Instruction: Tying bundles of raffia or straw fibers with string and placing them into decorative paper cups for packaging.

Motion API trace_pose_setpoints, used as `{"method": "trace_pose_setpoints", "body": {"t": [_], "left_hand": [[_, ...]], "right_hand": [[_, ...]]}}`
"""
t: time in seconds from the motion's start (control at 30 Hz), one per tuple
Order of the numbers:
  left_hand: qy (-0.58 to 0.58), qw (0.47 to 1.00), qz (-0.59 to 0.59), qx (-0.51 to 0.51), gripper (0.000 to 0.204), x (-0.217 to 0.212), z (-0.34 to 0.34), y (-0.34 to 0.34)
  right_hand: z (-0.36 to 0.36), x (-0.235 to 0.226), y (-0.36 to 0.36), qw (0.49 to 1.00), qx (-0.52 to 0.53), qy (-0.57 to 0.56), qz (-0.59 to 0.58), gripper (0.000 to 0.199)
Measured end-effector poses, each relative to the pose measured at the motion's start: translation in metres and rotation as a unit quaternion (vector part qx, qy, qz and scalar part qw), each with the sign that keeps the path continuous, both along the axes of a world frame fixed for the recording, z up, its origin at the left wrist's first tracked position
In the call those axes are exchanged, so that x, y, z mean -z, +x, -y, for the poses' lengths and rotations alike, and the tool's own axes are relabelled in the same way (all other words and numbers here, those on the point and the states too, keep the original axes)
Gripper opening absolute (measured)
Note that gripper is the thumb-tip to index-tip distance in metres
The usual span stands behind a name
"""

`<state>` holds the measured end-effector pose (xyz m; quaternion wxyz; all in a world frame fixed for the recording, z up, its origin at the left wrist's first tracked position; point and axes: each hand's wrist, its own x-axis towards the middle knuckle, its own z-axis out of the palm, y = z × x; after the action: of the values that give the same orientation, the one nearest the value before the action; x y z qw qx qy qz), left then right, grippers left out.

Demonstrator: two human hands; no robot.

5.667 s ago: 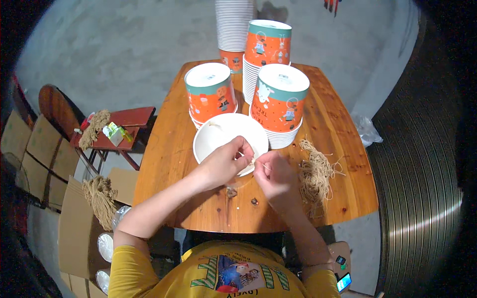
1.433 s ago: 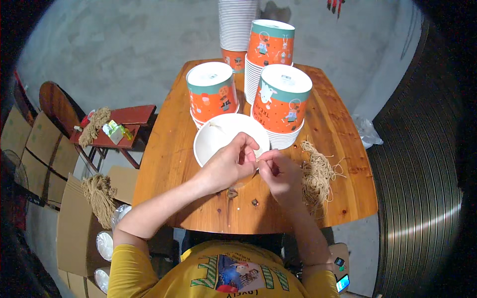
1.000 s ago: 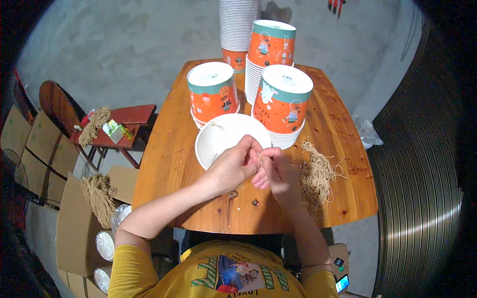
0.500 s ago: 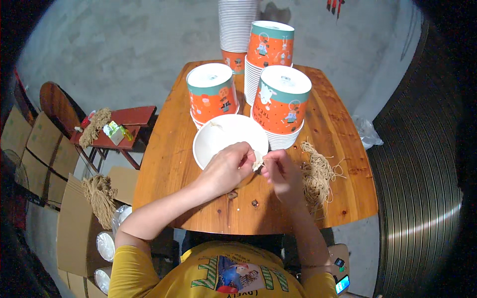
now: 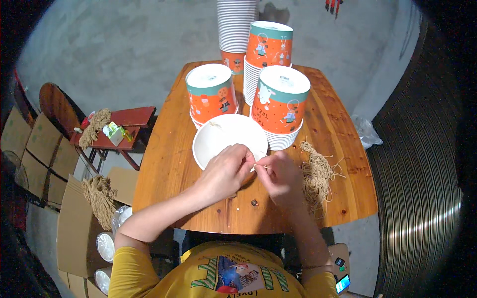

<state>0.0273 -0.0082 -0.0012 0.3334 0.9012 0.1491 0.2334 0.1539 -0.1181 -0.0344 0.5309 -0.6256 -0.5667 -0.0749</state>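
Landmark: white bowl [image 5: 226, 139], upturned, near the middle of the wooden surface [image 5: 164, 164].

Far left of the bowl, off the surface: flattened cardboard boxes [image 5: 37, 149] along the floor; a dark round-backed chair [image 5: 57, 102]; a small red stool [image 5: 126, 121] bearing a hank of tan cord [image 5: 94, 126] and a small green-and-white packet [image 5: 114, 133]; below these, an open carton [image 5: 74, 223] with a second hank of cord [image 5: 101, 198] and clear-wrapped white lids [image 5: 106, 246].

Just behind the bowl, to its left: a short stack of orange-and-teal paper bowls [image 5: 211, 94], rim down, touching the white bowl's far edge.

At the bowl's near rim: left hand [image 5: 226, 174], fingers curled and pinched together on the rim and on a thin piece of string [image 5: 262, 166]; how firmly they hold cannot be told.

Just right of the bowl's near rim: right hand [image 5: 280, 176], fingers pinched narrow on the other end of the same string; the two hands almost touching.

Behind the bowl, to its right: a second orange stack [image 5: 280, 107], just beside the bowl; a third orange stack [image 5: 268, 47] behind that; a tall column of plain white bowls [image 5: 236, 25] at the far edge.

Right of the bowl, beyond the right hand: a loose heap of tan string pieces [image 5: 318, 174] on the surface; a crumpled clear bag [image 5: 366, 131] on the floor past the edge.
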Motion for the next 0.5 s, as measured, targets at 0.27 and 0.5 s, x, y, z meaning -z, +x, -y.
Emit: {"method": "trace_pose_setpoints", "body": {"t": [0.27,0.5], "left_hand": [[0.096,0.995,0.002,0.006,0.015,0.002,-0.003,-0.015],[0.117,0.991,-0.035,0.055,0.016,0.0,-0.007,-0.038]], "right_hand": [[0.003,0.006,0.009,0.993,-0.042,-0.026,0.103,0.019],[0.008,-0.013,0.039,0.971,-0.051,-0.064,0.227,0.02]]}}
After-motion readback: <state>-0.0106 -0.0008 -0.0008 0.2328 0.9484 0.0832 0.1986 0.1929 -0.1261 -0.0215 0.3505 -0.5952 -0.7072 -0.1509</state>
